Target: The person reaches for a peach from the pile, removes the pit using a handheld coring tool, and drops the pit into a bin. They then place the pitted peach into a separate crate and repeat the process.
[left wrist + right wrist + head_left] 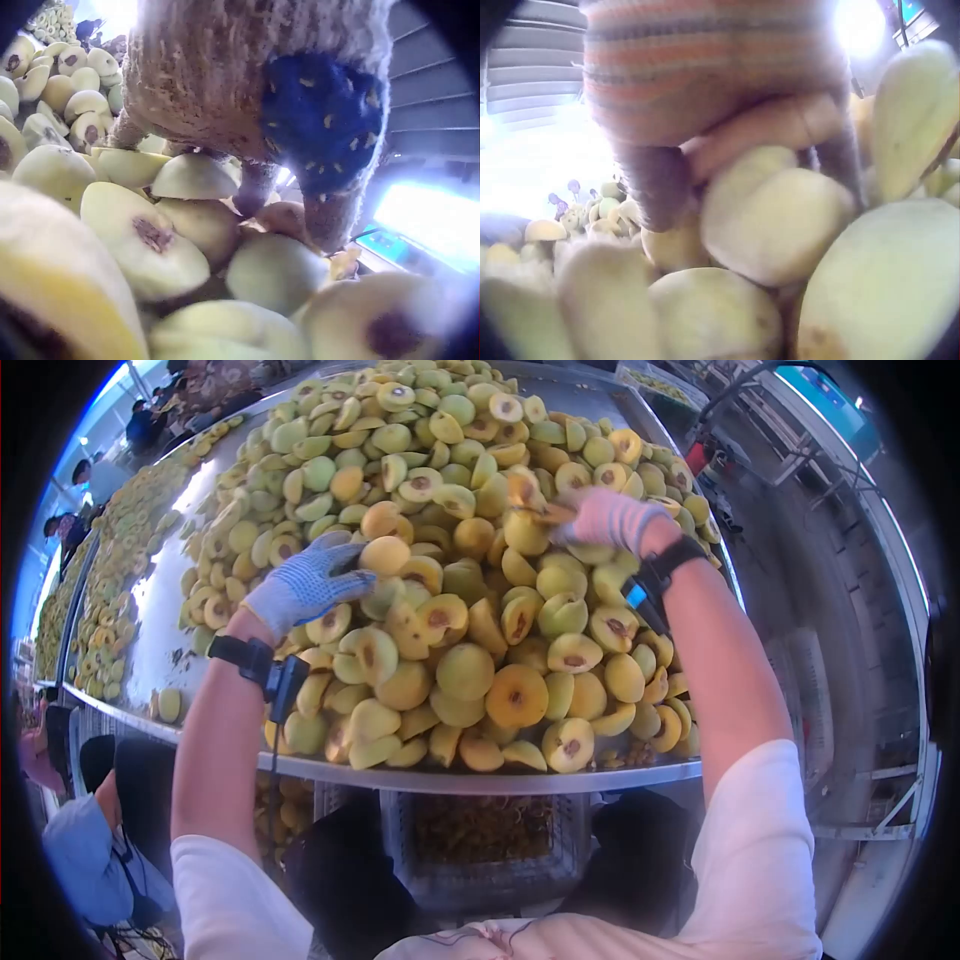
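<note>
A large heap of halved yellow-green peaches [465,670] lies before me, many cut faces showing brown pit hollows. My left hand [308,582], in a dotted knit glove, reaches onto the heap's left side with fingers and thumb spread. Its fingertips touch peach halves [196,178] in the left wrist view. At the right side, my right hand [612,520], in a striped glove, grips a tool with a tan, wood-like handle [772,133]. The tool's working end is blurred against the fruit. A pale peach half [780,225] sits right under that hand.
The heap rests on a metal table [160,595] with a raised front rim. Below it, between the knees, stands a crate [480,875] of brown scraps. More peach halves [110,630] spread along the left, where other people sit. A metal frame [880,610] runs along the right.
</note>
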